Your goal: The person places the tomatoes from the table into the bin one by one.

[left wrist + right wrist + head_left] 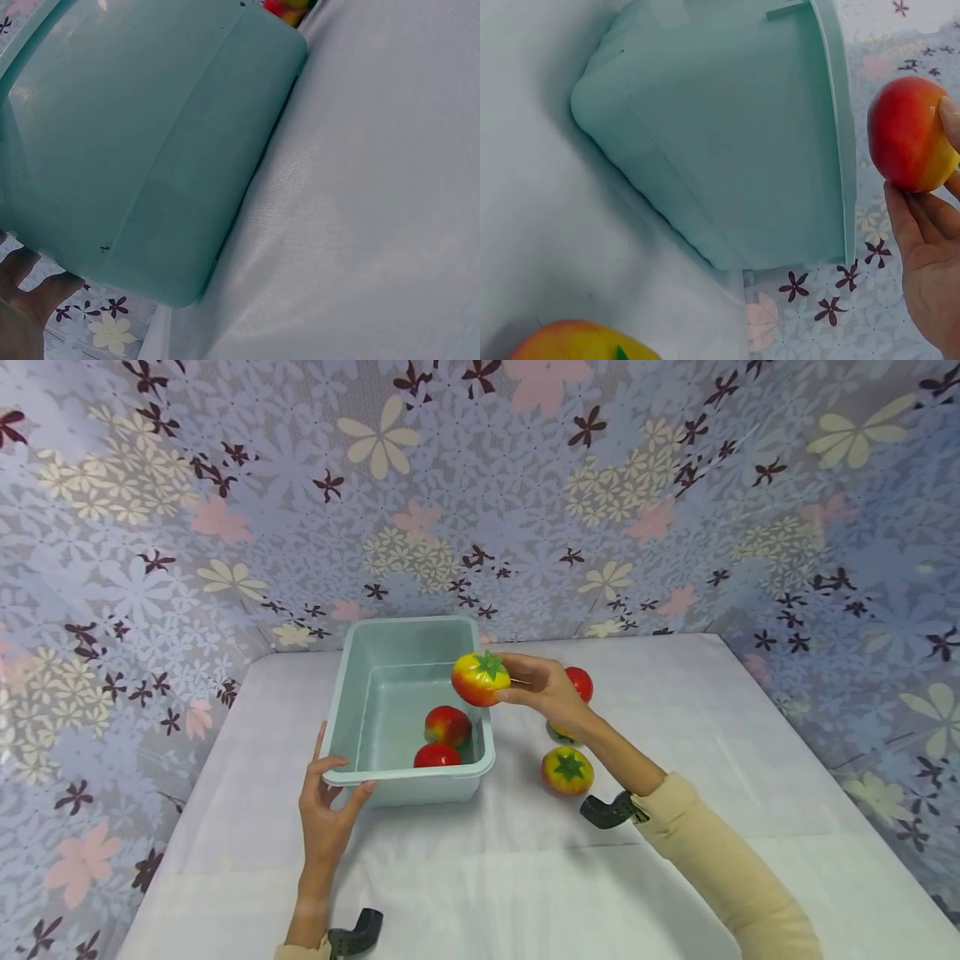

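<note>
Between thumb and fingers, my right hand [542, 689] grips a red and yellow toy tomato [474, 680] with a green leaf top. It is held up at the right rim of a pale green plastic bin [408, 774]. In the right wrist view the held tomato [906, 135] shows its red side, clear of the bin wall [735, 142]. My left hand [327, 810] holds the bin's near left corner, thumb and fingers about the rim. Inside the bin lie two red tomatoes, one [447, 725] behind the other [437, 755], near its right side.
Right of the bin, a yellow and red tomato [567, 771] rests on the white cloth [525, 877]. Behind it, partly hidden by my right hand and forearm, are a red one [581, 683] and a yellowish one [562, 732]. Flowered fabric [480, 485] rises behind the table.
</note>
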`<state>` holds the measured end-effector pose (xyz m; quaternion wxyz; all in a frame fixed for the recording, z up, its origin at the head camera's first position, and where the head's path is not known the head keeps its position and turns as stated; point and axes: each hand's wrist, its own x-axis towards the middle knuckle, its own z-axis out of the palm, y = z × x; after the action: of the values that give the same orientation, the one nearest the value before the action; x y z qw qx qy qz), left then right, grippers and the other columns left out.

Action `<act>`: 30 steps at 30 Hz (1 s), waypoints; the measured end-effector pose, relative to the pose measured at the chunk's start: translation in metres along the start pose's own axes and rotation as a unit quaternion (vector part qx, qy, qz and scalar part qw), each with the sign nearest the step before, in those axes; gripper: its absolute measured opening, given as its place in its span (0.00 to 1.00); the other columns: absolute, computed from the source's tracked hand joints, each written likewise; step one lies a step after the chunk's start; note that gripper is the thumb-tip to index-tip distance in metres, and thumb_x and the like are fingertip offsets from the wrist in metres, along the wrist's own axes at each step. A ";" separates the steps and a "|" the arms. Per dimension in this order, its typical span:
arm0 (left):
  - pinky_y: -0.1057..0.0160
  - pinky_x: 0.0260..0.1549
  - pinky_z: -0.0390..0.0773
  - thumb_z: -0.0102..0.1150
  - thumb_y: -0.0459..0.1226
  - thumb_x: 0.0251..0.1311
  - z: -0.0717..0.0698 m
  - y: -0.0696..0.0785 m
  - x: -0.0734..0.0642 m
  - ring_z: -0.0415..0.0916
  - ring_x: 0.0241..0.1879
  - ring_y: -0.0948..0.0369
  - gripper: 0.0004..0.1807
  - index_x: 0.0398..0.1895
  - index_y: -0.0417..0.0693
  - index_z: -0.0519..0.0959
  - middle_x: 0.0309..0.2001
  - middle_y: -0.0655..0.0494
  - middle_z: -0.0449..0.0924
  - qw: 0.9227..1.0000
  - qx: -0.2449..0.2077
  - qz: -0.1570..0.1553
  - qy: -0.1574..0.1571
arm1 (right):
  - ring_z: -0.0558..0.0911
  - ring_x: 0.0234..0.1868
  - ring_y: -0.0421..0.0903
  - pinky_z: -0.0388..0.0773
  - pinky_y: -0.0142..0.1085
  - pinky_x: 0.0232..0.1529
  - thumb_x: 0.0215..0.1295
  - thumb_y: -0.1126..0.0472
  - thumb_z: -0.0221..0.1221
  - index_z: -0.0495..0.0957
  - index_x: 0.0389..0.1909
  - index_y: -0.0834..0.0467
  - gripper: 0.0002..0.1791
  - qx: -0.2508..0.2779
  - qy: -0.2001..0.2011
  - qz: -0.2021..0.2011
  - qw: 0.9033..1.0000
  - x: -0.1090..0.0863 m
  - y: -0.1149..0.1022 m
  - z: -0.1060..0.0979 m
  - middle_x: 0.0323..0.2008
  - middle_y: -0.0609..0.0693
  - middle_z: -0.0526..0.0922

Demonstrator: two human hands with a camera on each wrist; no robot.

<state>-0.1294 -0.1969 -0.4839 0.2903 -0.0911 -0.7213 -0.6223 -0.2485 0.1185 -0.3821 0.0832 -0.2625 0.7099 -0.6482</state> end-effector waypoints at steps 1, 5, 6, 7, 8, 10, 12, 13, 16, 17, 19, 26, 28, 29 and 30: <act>0.75 0.53 0.74 0.67 0.17 0.44 0.000 0.000 0.000 0.60 0.71 0.54 0.26 0.48 0.29 0.70 0.76 0.47 0.54 1.000 0.000 0.000 0.001 | 0.76 0.63 0.55 0.79 0.41 0.55 0.63 0.67 0.63 0.69 0.66 0.62 0.29 -0.004 -0.003 0.000 1.000 0.001 0.000 0.001 0.64 0.60 0.74; 0.76 0.53 0.73 0.67 0.17 0.44 0.001 -0.001 0.000 0.61 0.70 0.53 0.26 0.48 0.29 0.70 0.76 0.47 0.54 1.000 0.002 0.001 0.005 | 0.76 0.63 0.56 0.77 0.42 0.57 0.63 0.67 0.63 0.69 0.66 0.62 0.29 -0.011 -0.011 -0.003 1.000 0.004 0.001 0.006 0.64 0.59 0.74; 0.76 0.53 0.73 0.67 0.17 0.44 0.001 0.000 -0.001 0.61 0.70 0.53 0.26 0.48 0.29 0.70 0.76 0.47 0.54 1.000 0.001 0.001 0.006 | 0.76 0.63 0.56 0.77 0.42 0.57 0.63 0.67 0.63 0.69 0.66 0.62 0.29 -0.012 -0.012 -0.001 1.000 0.004 0.002 0.007 0.64 0.59 0.74; 0.76 0.53 0.73 0.68 0.17 0.44 0.001 0.000 -0.001 0.61 0.70 0.52 0.26 0.48 0.29 0.70 0.76 0.46 0.54 1.000 0.004 0.003 0.006 | 0.76 0.63 0.56 0.77 0.42 0.58 0.63 0.67 0.63 0.69 0.66 0.62 0.30 -0.013 -0.013 0.001 1.000 0.005 0.002 0.009 0.64 0.59 0.74; 0.76 0.53 0.73 0.67 0.17 0.44 0.001 0.000 -0.001 0.61 0.70 0.52 0.26 0.48 0.29 0.70 0.76 0.46 0.54 1.000 0.003 0.004 0.006 | 0.76 0.63 0.55 0.77 0.42 0.58 0.62 0.67 0.63 0.69 0.66 0.62 0.30 -0.012 -0.013 0.003 1.000 0.005 0.003 0.010 0.64 0.59 0.74; 0.76 0.52 0.74 0.67 0.17 0.44 0.001 0.000 -0.001 0.61 0.70 0.52 0.26 0.48 0.29 0.70 0.76 0.47 0.54 1.000 -0.001 0.003 0.006 | 0.76 0.64 0.55 0.77 0.42 0.58 0.63 0.67 0.63 0.69 0.66 0.61 0.30 -0.017 -0.014 0.009 1.000 0.006 0.003 0.013 0.65 0.58 0.74; 0.76 0.52 0.73 0.67 0.16 0.43 0.001 0.001 0.000 0.61 0.70 0.52 0.26 0.48 0.29 0.70 0.76 0.45 0.54 1.000 0.000 0.006 0.006 | 0.75 0.64 0.54 0.76 0.42 0.58 0.63 0.66 0.63 0.69 0.67 0.60 0.30 -0.024 -0.017 0.013 1.000 0.007 0.005 0.015 0.65 0.57 0.74; 0.76 0.51 0.73 0.67 0.16 0.42 0.002 0.001 0.000 0.60 0.70 0.52 0.26 0.48 0.28 0.70 0.76 0.44 0.54 1.000 0.000 0.010 0.005 | 0.75 0.64 0.54 0.76 0.42 0.58 0.63 0.66 0.63 0.69 0.67 0.60 0.30 -0.026 -0.018 0.013 0.999 0.008 0.005 0.016 0.65 0.57 0.74; 0.76 0.52 0.74 0.65 0.14 0.42 0.003 0.006 0.001 0.60 0.71 0.53 0.25 0.47 0.26 0.69 0.75 0.41 0.53 1.000 -0.011 0.013 0.002 | 0.74 0.65 0.55 0.76 0.41 0.59 0.63 0.67 0.63 0.68 0.67 0.61 0.31 -0.029 -0.026 0.006 0.999 0.009 0.005 0.018 0.66 0.58 0.73; 0.76 0.51 0.74 0.65 0.14 0.42 0.003 0.008 0.001 0.60 0.71 0.52 0.25 0.47 0.26 0.69 0.75 0.40 0.53 1.000 -0.006 0.015 0.000 | 0.75 0.64 0.55 0.76 0.41 0.59 0.63 0.67 0.62 0.68 0.67 0.62 0.31 -0.029 -0.027 0.004 0.999 0.009 0.005 0.019 0.66 0.58 0.73; 0.76 0.50 0.74 0.65 0.14 0.43 0.004 0.012 0.001 0.61 0.70 0.52 0.25 0.47 0.25 0.69 0.75 0.38 0.53 1.000 -0.007 0.011 -0.004 | 0.75 0.64 0.56 0.76 0.40 0.59 0.63 0.69 0.62 0.68 0.67 0.63 0.30 -0.027 -0.030 -0.003 0.999 0.008 0.005 0.019 0.66 0.60 0.73; 0.75 0.49 0.74 0.67 0.17 0.44 0.002 0.003 0.001 0.61 0.70 0.56 0.26 0.48 0.29 0.70 0.76 0.48 0.53 1.000 0.000 -0.004 -0.007 | 0.75 0.63 0.55 0.73 0.44 0.62 0.62 0.69 0.62 0.68 0.66 0.64 0.30 -0.048 -0.033 -0.021 0.998 0.007 0.008 0.019 0.65 0.60 0.74; 0.76 0.50 0.74 0.67 0.17 0.44 0.001 0.000 0.000 0.61 0.70 0.56 0.26 0.48 0.29 0.70 0.76 0.49 0.53 1.000 0.000 0.003 -0.007 | 0.75 0.64 0.55 0.72 0.47 0.63 0.62 0.69 0.63 0.69 0.66 0.64 0.30 -0.050 -0.033 -0.021 0.998 0.007 0.009 0.020 0.65 0.60 0.74; 0.76 0.50 0.74 0.67 0.17 0.44 0.000 -0.001 0.000 0.61 0.71 0.56 0.26 0.48 0.29 0.70 0.76 0.49 0.53 1.000 -0.001 0.005 -0.007 | 0.75 0.63 0.55 0.71 0.49 0.63 0.62 0.69 0.63 0.69 0.66 0.64 0.30 -0.050 -0.032 -0.020 0.998 0.008 0.009 0.021 0.64 0.60 0.74; 0.75 0.50 0.74 0.67 0.17 0.44 0.000 -0.001 0.000 0.61 0.70 0.56 0.26 0.48 0.29 0.70 0.76 0.49 0.53 1.000 -0.002 0.006 -0.007 | 0.75 0.63 0.55 0.71 0.49 0.64 0.62 0.69 0.63 0.69 0.66 0.64 0.30 -0.049 -0.031 -0.020 0.998 0.008 0.009 0.021 0.64 0.60 0.74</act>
<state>-0.1300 -0.1972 -0.4849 0.2884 -0.1003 -0.7217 -0.6212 -0.2479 0.0965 -0.3925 0.0796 -0.3001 0.7327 -0.6056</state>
